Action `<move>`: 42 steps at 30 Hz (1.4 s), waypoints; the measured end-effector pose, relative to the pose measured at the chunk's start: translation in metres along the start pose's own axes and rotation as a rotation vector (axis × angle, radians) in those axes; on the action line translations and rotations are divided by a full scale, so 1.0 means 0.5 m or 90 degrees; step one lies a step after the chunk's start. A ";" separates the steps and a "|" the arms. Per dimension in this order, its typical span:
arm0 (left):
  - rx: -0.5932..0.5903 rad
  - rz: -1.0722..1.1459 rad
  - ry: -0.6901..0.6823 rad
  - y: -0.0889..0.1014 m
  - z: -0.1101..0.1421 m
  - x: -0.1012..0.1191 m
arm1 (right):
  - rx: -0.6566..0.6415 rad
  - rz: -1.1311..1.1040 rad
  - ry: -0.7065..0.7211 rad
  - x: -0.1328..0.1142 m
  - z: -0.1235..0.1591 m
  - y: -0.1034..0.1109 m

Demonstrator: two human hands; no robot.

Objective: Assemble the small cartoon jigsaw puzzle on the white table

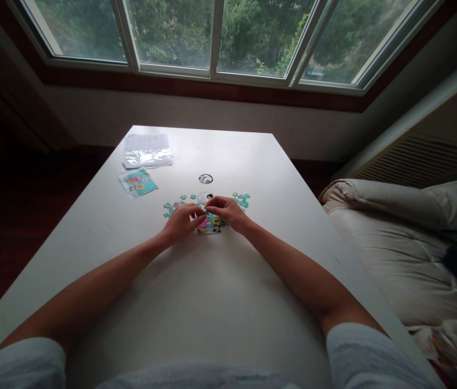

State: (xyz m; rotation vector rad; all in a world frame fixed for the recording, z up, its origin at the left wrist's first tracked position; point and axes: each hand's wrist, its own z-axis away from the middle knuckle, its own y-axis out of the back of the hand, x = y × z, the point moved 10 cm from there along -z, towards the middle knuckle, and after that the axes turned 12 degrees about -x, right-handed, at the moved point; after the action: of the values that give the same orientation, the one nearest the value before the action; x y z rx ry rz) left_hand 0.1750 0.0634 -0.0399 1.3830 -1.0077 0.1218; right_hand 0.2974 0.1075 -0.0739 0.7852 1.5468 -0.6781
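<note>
A partly joined jigsaw puzzle (210, 225) in pink, yellow and blue cartoon colours lies flat on the white table, between and just below my hands. My left hand (183, 221) is at its upper left, thumb and forefinger curved in a pinch with a small gap behind the tips. From the upper right, my right hand (230, 212) reaches over the puzzle, fingers pinched together. Whatever sits between the fingertips of either hand is too small or hidden to make out. Loose teal jigsaw pieces (168, 207) spread beside my left hand, and more teal pieces (246, 201) lie beyond my right.
Past my hands lie a pale round disc (202, 198) and a dark-rimmed round item (206, 179). A cartoon picture sheet (139, 182) and a clear plastic sleeve (147, 151) are at the back left. To the right of the table (196, 302) stands a cream padded sofa (382, 248).
</note>
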 end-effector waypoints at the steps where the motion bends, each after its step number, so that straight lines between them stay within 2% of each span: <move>1: 0.005 0.001 0.001 0.001 0.001 0.000 | 0.003 -0.001 -0.002 0.000 0.001 0.001; 8: 0.037 0.000 0.044 0.009 0.001 -0.025 | -0.017 -0.009 -0.004 0.002 0.000 -0.009; 16: 0.057 0.033 0.065 0.019 -0.003 -0.049 | -0.027 0.046 0.000 0.014 -0.003 -0.010; 25: 0.095 -0.115 0.176 0.027 0.006 -0.080 | 0.003 0.131 0.011 -0.001 0.001 -0.003; 31: 0.074 -0.129 0.116 0.017 -0.004 -0.055 | 0.002 0.223 0.006 -0.001 0.002 -0.005; 42: 0.058 -0.114 0.123 0.015 -0.003 -0.050 | 0.008 0.234 0.009 0.001 0.002 0.001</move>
State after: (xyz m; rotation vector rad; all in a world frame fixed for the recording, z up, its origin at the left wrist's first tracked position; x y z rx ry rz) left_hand 0.1561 0.0782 -0.0506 1.5066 -0.7229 0.1660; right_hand 0.2986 0.1069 -0.0745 1.0518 1.3631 -0.4118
